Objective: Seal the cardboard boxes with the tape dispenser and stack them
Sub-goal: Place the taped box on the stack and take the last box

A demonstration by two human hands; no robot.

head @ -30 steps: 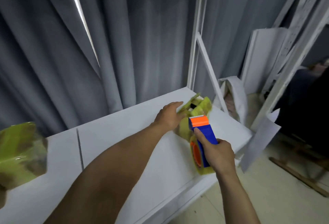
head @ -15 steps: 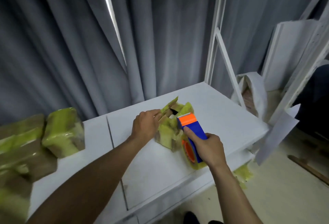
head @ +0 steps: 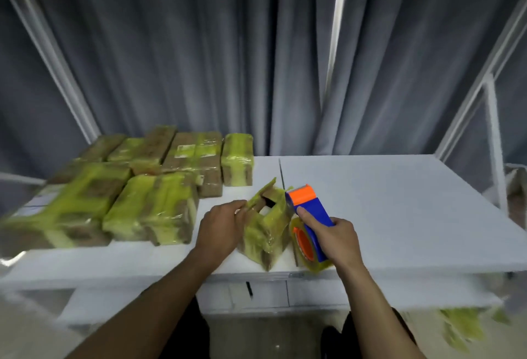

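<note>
Steadying a raised flap, the left grip (head: 224,224) pinches the open small box (head: 268,233) near the worktop's (head: 399,201) 6 o'clock edge. The right grip (head: 335,240) clenches the tape dispenser (head: 313,210) just beside the box at its 3 o'clock. Sealed boxes (head: 159,210) crowd 10 o'clock. A hard pull could drag the light box over the edge, or tape could crease across the gaping flap.

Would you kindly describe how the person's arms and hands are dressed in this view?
Left forearm and right forearm are bare, no sleeves in view. Left hand and right hand wear no gloves; no watch, ring or bracelet shows.
</note>
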